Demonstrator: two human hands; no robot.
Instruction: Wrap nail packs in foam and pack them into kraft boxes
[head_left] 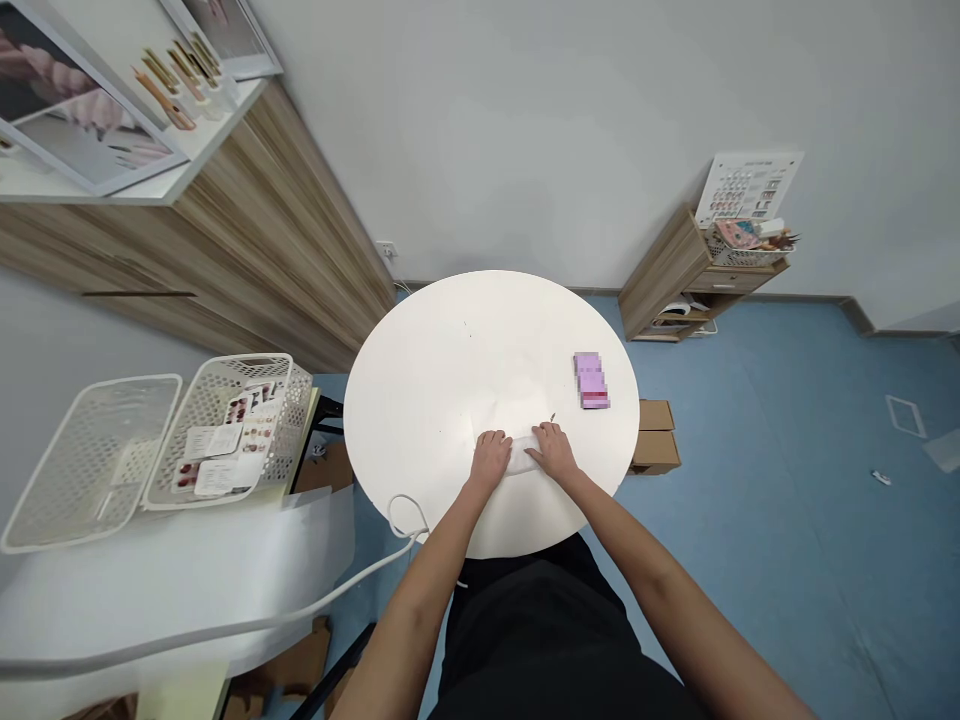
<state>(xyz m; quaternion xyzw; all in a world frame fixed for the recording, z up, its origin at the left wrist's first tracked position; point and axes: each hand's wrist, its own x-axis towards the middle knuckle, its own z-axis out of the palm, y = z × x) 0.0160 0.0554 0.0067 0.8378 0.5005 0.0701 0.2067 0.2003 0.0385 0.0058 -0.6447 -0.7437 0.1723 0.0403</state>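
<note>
On the round white table (405,380), near its front edge, lies a small white bundle (523,456) that looks like folded or rolled thin sheet; its exact kind I cannot make out. My left hand (491,457) is closed over the left end, fingers bent down. At the other end my right hand (554,452) grips it with thumb and fingers curled. A faint pale sheet seems to lie just beyond the hands. Right behind my right hand is a tiny dark sliver (553,416). Further right rests a purple packet (591,381), its face blurred.
A pale cable (322,606) loops onto the table's front left edge. To the left, white baskets (281,420) hold printed cards on a side table. A wooden cabinet (300,200) stands back left, a small shelf unit (667,270) back right. Cardboard boxes (656,450) sit on the floor at right.
</note>
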